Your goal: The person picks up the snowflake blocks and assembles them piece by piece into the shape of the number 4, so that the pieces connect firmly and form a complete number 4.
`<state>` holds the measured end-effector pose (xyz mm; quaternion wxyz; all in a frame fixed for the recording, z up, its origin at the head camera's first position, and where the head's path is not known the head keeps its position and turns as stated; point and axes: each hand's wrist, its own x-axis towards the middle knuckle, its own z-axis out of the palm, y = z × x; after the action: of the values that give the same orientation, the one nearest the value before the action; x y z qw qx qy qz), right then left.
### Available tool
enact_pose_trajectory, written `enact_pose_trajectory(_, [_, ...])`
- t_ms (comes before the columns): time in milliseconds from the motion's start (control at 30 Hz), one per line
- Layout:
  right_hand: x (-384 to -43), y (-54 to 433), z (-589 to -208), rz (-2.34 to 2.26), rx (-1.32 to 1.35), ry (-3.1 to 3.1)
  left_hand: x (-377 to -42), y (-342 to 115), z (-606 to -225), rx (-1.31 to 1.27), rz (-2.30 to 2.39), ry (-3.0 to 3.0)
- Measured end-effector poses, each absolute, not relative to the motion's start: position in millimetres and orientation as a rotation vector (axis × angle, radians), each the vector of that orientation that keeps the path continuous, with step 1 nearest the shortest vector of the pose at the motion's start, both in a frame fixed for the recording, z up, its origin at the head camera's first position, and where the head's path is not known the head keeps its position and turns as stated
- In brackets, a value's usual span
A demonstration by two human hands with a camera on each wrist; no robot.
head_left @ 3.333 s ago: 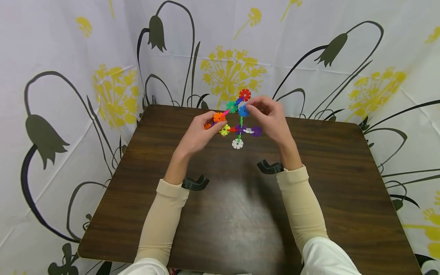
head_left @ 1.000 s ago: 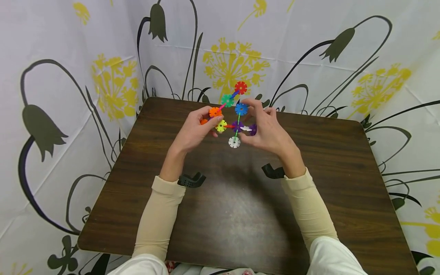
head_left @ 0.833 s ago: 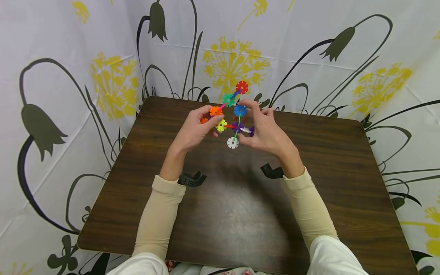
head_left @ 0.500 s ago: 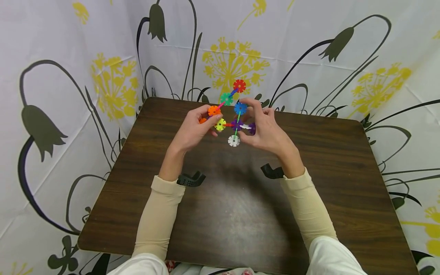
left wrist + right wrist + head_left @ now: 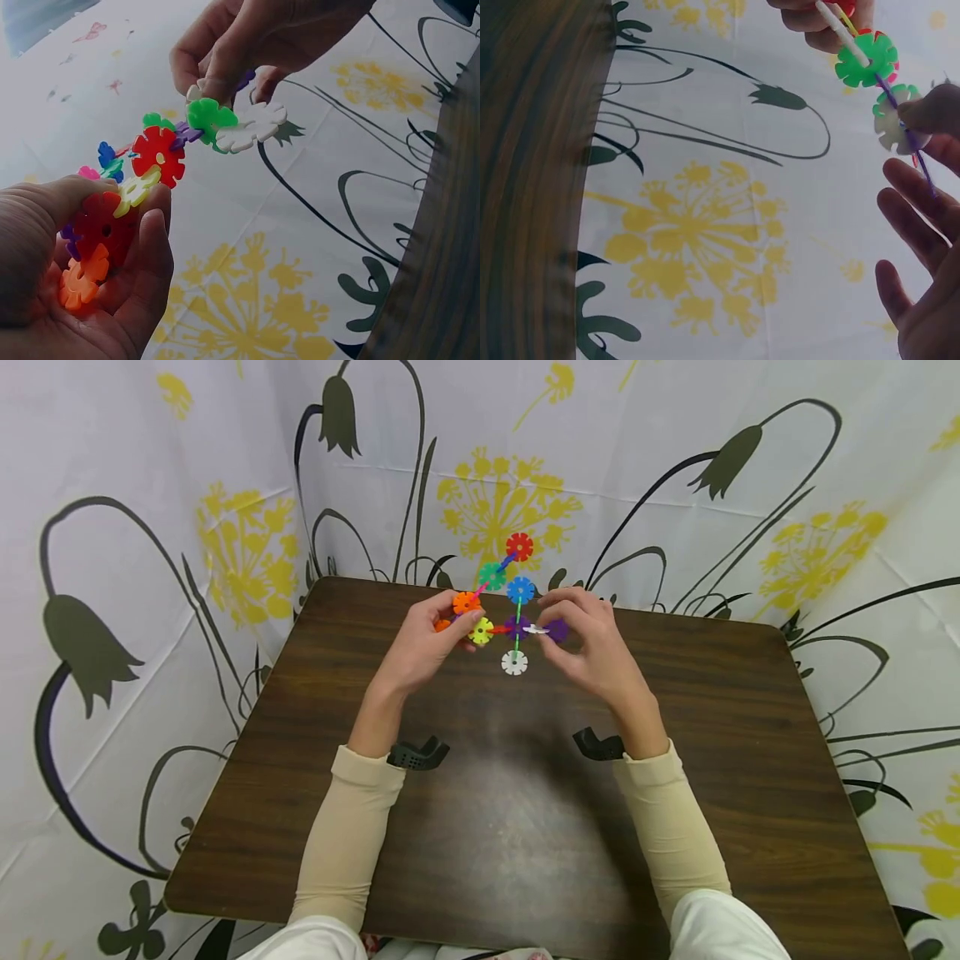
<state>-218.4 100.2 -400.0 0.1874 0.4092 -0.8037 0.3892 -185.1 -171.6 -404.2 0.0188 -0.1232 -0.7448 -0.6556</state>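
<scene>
A structure of interlocked notched plastic discs is held above the table between both hands. My left hand grips its left end, thumb by the yellow disc and the orange disc; a large red disc lies against its palm in the left wrist view. My right hand pinches an edge-on white disc between two purple ones; the outer purple disc shows behind its fingers. A blue disc tops the upright green piece, with another white disc below. A red disc and a green disc extend upward.
The brown wooden table lies under both forearms. A white curtain with yellow and grey flower prints hangs behind and beside it. Dark wrist mounts sit at both wrists.
My right hand has gone from pinching the blue disc to spanning the blue and lower discs, then to pinching the white disc at the right. The left hand keeps its grip.
</scene>
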Motion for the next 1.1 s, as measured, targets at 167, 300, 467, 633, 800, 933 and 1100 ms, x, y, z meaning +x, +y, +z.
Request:
enact_pose_trajectory(167, [-221,104,-404,1.051,1.179,-2.239,-190,-169,-407,-0.394,-2.038,-2.315])
enact_pose_trajectory(300, [-222,107,-410,1.067,1.161,-2.276,-194,-168,-411,-0.409,-2.046,-2.333])
enact_pose_trajectory(467, [-225,112,-417,1.076,1.133,-2.321,-200,-165,-417,-0.421,-2.005,-2.399])
enact_pose_trajectory(633, [-230,116,-428,1.095,1.111,-2.359,-209,-162,-426,-0.444,-1.958,-2.449])
enact_pose_trajectory(800, [-236,119,-444,1.126,1.087,-2.372,-217,-159,-436,-0.441,-1.969,-2.47])
enact_pose_trajectory(933, [-235,120,-458,1.135,1.043,-2.425,-222,-157,-448,-0.416,-1.981,-2.51])
enact_pose_trajectory(1100, [-235,122,-471,1.117,0.993,-2.512,-228,-152,-466,-0.378,-2.017,-2.54])
